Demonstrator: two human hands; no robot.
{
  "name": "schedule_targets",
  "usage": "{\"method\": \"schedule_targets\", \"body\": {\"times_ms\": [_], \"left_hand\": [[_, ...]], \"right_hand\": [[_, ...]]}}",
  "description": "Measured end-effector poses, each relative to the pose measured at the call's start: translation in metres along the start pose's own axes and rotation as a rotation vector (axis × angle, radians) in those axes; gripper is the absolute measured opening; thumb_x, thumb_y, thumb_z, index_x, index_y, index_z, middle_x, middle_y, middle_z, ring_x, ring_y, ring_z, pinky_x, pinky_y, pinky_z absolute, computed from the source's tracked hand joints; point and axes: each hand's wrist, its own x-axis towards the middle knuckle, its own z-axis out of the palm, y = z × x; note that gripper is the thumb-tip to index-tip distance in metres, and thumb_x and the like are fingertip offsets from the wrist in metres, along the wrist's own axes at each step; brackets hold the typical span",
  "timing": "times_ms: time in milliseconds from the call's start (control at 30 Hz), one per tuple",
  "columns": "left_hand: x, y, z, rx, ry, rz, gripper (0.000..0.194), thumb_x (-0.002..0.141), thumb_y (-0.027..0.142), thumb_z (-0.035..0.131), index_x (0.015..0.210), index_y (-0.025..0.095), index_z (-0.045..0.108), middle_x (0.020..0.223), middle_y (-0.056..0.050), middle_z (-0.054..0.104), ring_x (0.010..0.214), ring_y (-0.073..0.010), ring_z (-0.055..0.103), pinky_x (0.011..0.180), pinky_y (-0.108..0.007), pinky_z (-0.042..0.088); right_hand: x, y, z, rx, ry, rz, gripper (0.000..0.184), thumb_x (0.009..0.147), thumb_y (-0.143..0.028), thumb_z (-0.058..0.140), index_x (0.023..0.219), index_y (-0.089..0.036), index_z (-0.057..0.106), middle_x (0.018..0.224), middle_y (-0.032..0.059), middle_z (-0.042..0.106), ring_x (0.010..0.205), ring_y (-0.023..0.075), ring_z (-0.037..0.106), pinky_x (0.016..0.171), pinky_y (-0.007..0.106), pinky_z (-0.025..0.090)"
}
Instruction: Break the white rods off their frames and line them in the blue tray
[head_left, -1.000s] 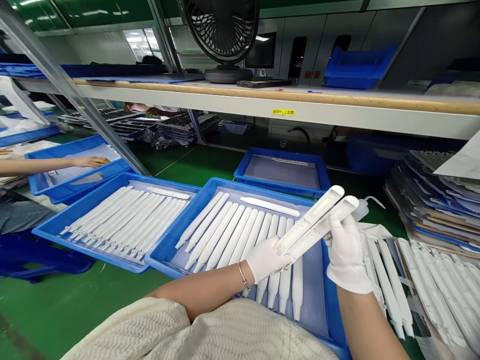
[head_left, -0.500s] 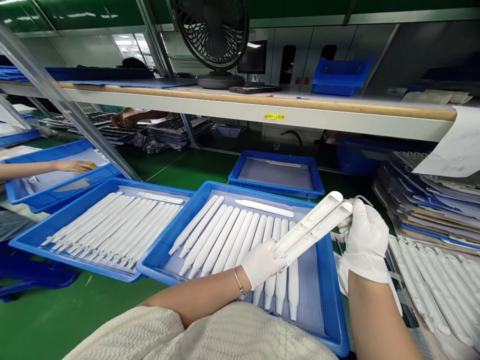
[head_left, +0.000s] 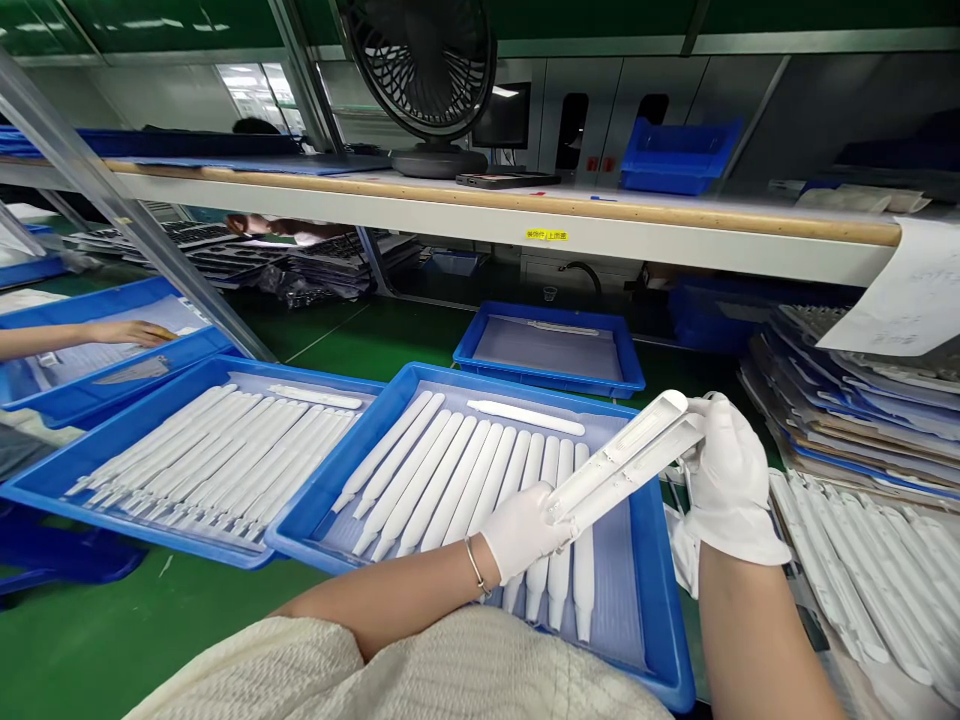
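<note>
In the head view, my left hand point(head_left: 525, 530), in a white glove, is closed round the near end of a pair of long white plastic shells point(head_left: 619, 462). The two halves lie side by side, hollow faces up, tilted up to the right above a blue tray point(head_left: 409, 385). My right hand point(head_left: 726, 470), also gloved in white, has its fingers pinched at the far end of the right-hand shell; its fingertips are partly hidden. Beneath, the tray holds a row of white tapered handle-like pieces point(head_left: 450, 480), with one more piece point(head_left: 525, 415) lying crosswise behind them.
A second blue tray point(head_left: 191, 375) of similar pieces stands left. Another blue tray point(head_left: 465, 345) sits further back. White shells point(head_left: 862, 560) and stacked sheets point(head_left: 825, 410) are on the right. A shelf point(head_left: 420, 205) with a fan point(head_left: 427, 70) crosses above. A co-worker's hand point(head_left: 131, 332) is far left.
My right hand has turned slightly and stays at the shells' far end. A thin grey strip seen above its fingers earlier no longer shows. The left hand keeps its hold.
</note>
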Motion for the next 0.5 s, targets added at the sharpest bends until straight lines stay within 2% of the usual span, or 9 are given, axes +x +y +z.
{"method": "schedule_targets", "body": {"times_ms": [100, 233, 300, 400, 500], "left_hand": [[0.004, 0.008, -0.002, 0.023, -0.065, 0.055, 0.028, 0.085, 0.043, 0.067, 0.097, 0.02, 0.058, 0.081, -0.004, 0.068, 0.07, -0.0177, 0.066, 0.052, -0.025, 0.047], [0.008, 0.017, -0.001, -0.056, -0.249, 0.198, 0.036, 0.099, 0.05, 0.046, 0.112, 0.022, 0.065, 0.106, -0.005, 0.072, 0.101, -0.0211, 0.069, 0.066, -0.029, 0.052], [0.007, 0.013, 0.0, -0.034, -0.293, 0.221, 0.037, 0.095, 0.052, 0.053, 0.112, 0.021, 0.065, 0.104, -0.005, 0.072, 0.1, -0.0219, 0.069, 0.069, -0.029, 0.052], [0.004, 0.001, 0.002, -0.031, -0.207, 0.184, 0.044, 0.084, 0.051, 0.069, 0.113, 0.019, 0.064, 0.094, -0.004, 0.07, 0.087, -0.0185, 0.069, 0.075, -0.029, 0.052], [0.004, -0.005, 0.001, -0.174, -0.132, 0.157, 0.048, 0.087, 0.052, 0.064, 0.12, 0.018, 0.058, 0.097, -0.004, 0.066, 0.078, -0.0141, 0.068, 0.077, -0.03, 0.053]], "right_hand": [[0.004, -0.005, 0.003, -0.238, -0.056, -0.033, 0.052, 0.083, -0.071, 0.061, 0.096, -0.022, 0.071, 0.086, 0.0063, 0.067, 0.078, 0.0217, 0.061, 0.065, 0.032, 0.047], [0.022, -0.003, 0.001, -0.418, -0.162, -0.037, 0.05, 0.084, -0.07, 0.062, 0.082, -0.021, 0.069, 0.072, 0.0047, 0.064, 0.069, 0.0204, 0.059, 0.064, 0.033, 0.045], [0.036, 0.002, -0.006, -0.385, -0.203, -0.001, 0.049, 0.083, -0.069, 0.064, 0.082, -0.02, 0.068, 0.071, 0.0043, 0.064, 0.067, 0.0201, 0.059, 0.063, 0.033, 0.046], [0.059, 0.011, -0.019, -0.349, -0.22, 0.103, 0.049, 0.077, -0.068, 0.07, 0.085, -0.02, 0.067, 0.071, 0.003, 0.064, 0.064, 0.0197, 0.059, 0.058, 0.032, 0.045], [0.073, 0.023, -0.023, -0.384, -0.383, 0.182, 0.051, 0.075, -0.07, 0.072, 0.079, -0.019, 0.066, 0.07, 0.0025, 0.064, 0.062, 0.0186, 0.058, 0.057, 0.031, 0.045]]}}
